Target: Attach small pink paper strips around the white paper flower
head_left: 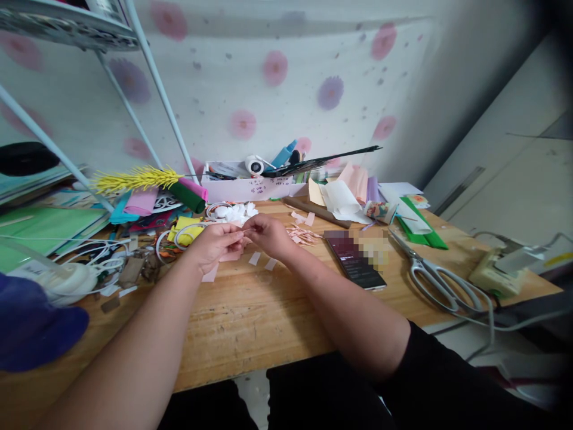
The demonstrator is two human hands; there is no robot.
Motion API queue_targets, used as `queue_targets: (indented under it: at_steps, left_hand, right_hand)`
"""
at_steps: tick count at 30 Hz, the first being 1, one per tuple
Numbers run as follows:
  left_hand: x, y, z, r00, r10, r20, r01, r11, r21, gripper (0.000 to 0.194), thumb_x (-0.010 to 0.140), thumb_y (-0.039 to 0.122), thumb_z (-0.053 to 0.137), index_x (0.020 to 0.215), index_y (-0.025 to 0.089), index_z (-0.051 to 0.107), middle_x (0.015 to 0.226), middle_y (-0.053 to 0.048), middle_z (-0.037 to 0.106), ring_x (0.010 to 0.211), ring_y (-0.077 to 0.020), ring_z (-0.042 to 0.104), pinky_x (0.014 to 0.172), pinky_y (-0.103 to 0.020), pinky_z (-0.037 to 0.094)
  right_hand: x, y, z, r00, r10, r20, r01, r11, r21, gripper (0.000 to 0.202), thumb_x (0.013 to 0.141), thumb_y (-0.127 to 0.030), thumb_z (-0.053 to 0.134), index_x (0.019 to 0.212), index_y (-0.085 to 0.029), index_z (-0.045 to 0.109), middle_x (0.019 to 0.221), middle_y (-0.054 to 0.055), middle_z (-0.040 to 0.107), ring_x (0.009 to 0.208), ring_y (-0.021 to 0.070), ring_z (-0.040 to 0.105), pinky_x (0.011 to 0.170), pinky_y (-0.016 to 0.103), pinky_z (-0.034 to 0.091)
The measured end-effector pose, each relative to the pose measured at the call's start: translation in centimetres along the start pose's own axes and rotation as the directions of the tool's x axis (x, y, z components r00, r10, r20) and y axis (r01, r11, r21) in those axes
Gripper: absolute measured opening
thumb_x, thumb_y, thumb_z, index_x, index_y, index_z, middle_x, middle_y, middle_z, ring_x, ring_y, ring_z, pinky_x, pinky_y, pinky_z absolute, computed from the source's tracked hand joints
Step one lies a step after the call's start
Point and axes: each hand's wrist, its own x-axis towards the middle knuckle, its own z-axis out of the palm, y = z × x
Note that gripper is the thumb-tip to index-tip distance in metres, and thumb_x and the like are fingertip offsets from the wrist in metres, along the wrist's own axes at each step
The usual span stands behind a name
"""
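Both hands meet above the middle of the wooden table (250, 322). My left hand (218, 243) is closed in a pinch on a small pale pink strip (242, 232). My right hand (267, 236) pinches the same strip from the other side, its fingertips close to the left ones. Small pale pink paper pieces (209, 273) lie under and beside my left hand. Two light rectangles (270, 264) rest just below my right hand, and a pile of thin pink strips (305, 235) is to its right.
A phone (358, 263) and large grey-handled scissors (441, 280) lie on the right. Behind the hands stands a white box (246, 190) of tools. Cables (89, 257), yellow stems (138, 179) and a purple item (36, 322) are at left.
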Motion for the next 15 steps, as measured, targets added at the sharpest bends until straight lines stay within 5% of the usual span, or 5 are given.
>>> queue_targets:
  at_steps: [7,15]
  left_hand:
    - [-0.1,0.5,0.1,0.998,0.048,-0.029,-0.046,0.998,0.05,0.01,0.061,0.021,0.062,0.064,0.013,0.059,0.055,0.001,0.052,0.05,-0.0068,0.044,0.051,-0.021,0.034]
    - [-0.1,0.3,-0.3,0.996,0.08,-0.041,-0.076,0.994,0.084,0.01,0.061,0.022,0.06,0.06,0.013,0.055,0.051,0.002,0.048,0.049,-0.0075,0.042,0.05,-0.021,0.031]
  right_hand:
    - [-0.1,-0.6,-0.7,0.985,-0.155,0.072,0.159,0.985,-0.059,0.016,0.073,-0.016,0.049,0.084,-0.016,0.062,0.079,0.003,0.059,0.073,0.0104,0.052,0.067,0.022,0.039]
    - [-0.2,-1.2,-1.1,0.982,-0.149,0.114,0.176,0.945,-0.274,0.016,0.075,-0.023,0.05,0.084,-0.019,0.063,0.079,0.004,0.059,0.073,0.0121,0.051,0.066,0.022,0.036]
